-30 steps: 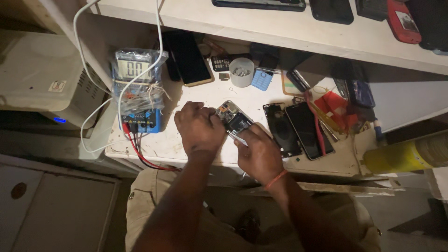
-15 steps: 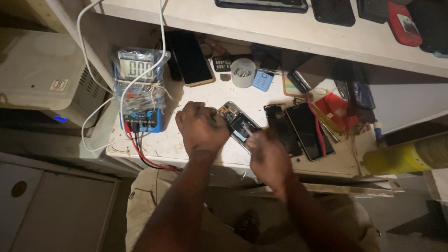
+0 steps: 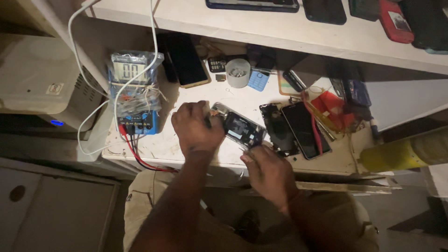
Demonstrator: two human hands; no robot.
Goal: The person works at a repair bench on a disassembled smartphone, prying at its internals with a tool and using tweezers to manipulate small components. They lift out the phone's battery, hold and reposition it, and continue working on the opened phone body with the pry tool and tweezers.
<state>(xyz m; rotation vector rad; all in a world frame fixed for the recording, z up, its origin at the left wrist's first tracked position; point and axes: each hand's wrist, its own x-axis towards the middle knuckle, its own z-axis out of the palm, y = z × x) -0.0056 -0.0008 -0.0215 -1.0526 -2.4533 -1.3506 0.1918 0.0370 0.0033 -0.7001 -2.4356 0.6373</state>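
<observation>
Left hand (image 3: 195, 127) grip is clamped on the upper-left end of the opened phone (image 3: 239, 127), fingers curled over it; I see the phone lying tilted on the desk (image 3: 196, 156), its back off and its insides showing. Right hand (image 3: 269, 173) sits at the phone's lower-right corner, fingertips pressed together at the edge; can't tell if they pinch a tool or just the frame. Just right of the phone: a dark phone part (image 3: 279, 128) and a black phone (image 3: 305, 129) side by side, then a red packet (image 3: 332, 106). Behind the phone: a white cup (image 3: 238, 73), a small blue phone (image 3: 258, 79), a dark tablet (image 3: 185, 60) leaning upright. Left of my left hand: a blue multimeter (image 3: 134, 91) in a plastic bag, red and black leads (image 3: 135, 151) running off the desk's edge, white cable (image 3: 93, 116) looping beside it. Shelf (image 3: 261, 28) above carries more phones.
</observation>
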